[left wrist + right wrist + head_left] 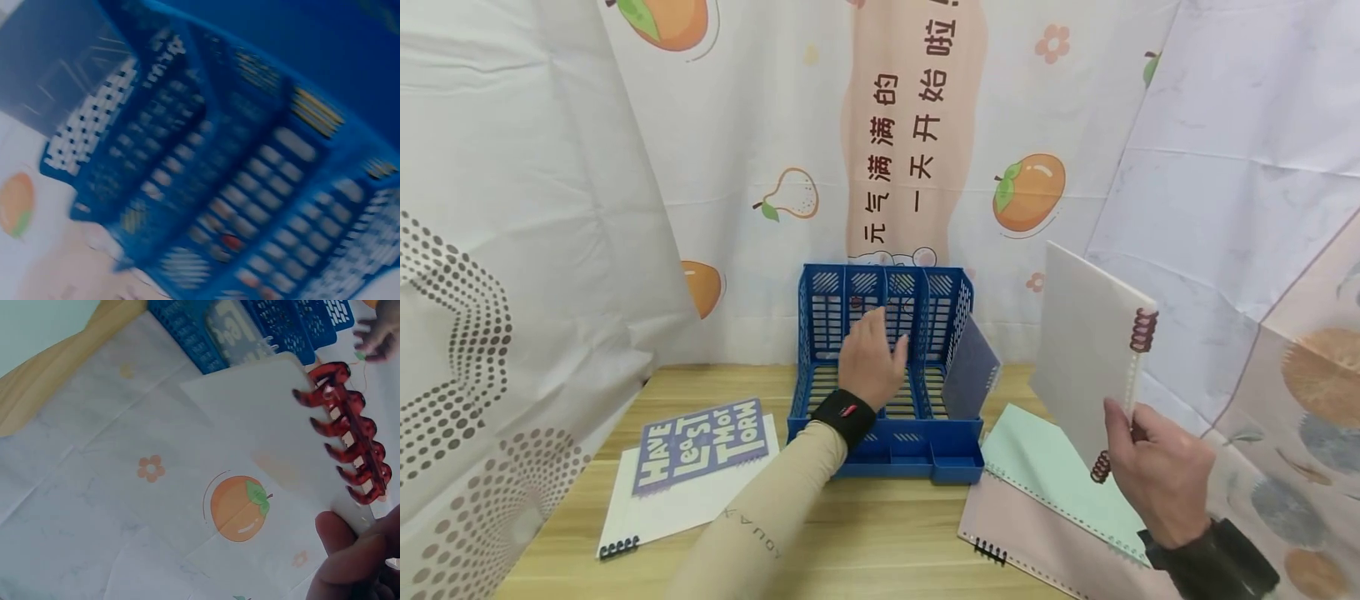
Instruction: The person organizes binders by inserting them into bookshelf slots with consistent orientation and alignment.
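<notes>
My right hand grips a white notebook by its spine edge, holding it up to the right of the rack. Dark red binding rings line that edge near my thumb in the right wrist view. My left hand is over the middle of the blue file rack, fingers extended and holding nothing. Several dividers split the rack into compartments. A small purple notebook leans in the rightmost compartment. The left wrist view looks into the rack's slotted compartments and is blurred.
On the table, left of the rack, a purple lettered notebook lies on a white one. To the right, a mint notebook overlaps a pink one. A printed curtain hangs behind the rack.
</notes>
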Action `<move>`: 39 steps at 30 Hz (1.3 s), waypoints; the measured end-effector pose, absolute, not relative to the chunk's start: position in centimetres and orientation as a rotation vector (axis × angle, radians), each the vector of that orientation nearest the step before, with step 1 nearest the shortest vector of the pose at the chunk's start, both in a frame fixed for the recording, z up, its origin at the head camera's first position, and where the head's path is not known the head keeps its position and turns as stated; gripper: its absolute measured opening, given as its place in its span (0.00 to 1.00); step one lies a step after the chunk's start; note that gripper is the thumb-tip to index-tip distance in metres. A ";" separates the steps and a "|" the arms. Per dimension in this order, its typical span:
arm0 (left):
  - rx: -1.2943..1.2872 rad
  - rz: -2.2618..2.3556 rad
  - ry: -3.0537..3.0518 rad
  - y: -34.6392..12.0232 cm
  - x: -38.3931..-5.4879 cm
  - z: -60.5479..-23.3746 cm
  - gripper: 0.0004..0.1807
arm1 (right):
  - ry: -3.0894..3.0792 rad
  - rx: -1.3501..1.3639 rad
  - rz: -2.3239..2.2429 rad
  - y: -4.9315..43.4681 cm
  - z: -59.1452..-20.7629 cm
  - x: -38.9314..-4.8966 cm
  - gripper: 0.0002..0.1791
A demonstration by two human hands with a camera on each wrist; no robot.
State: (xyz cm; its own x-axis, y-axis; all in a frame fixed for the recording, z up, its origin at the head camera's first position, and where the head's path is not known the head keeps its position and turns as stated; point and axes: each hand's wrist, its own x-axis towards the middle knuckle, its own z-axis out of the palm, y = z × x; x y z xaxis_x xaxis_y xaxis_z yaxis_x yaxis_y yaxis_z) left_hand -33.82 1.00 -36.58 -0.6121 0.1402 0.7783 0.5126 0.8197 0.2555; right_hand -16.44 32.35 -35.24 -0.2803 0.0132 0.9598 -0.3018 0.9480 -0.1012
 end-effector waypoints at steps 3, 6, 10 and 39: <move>-0.389 -0.636 -2.340 -1.4 -34.4 -37.3 0.31 | -1.773 0.217 0.318 31.7 -34.7 -16.7 0.27; -0.298 -0.651 -2.474 -3.7 -34.9 -37.9 0.32 | -1.742 0.209 0.334 31.0 -34.1 -16.8 0.27; -0.189 -0.621 -2.616 -6.3 -35.3 -38.7 0.30 | -1.682 0.213 0.378 29.8 -33.0 -17.0 0.27; 0.021 -0.703 -2.988 -11.6 -36.0 -43.4 0.10 | -1.823 0.229 0.642 22.6 -36.4 -25.5 0.20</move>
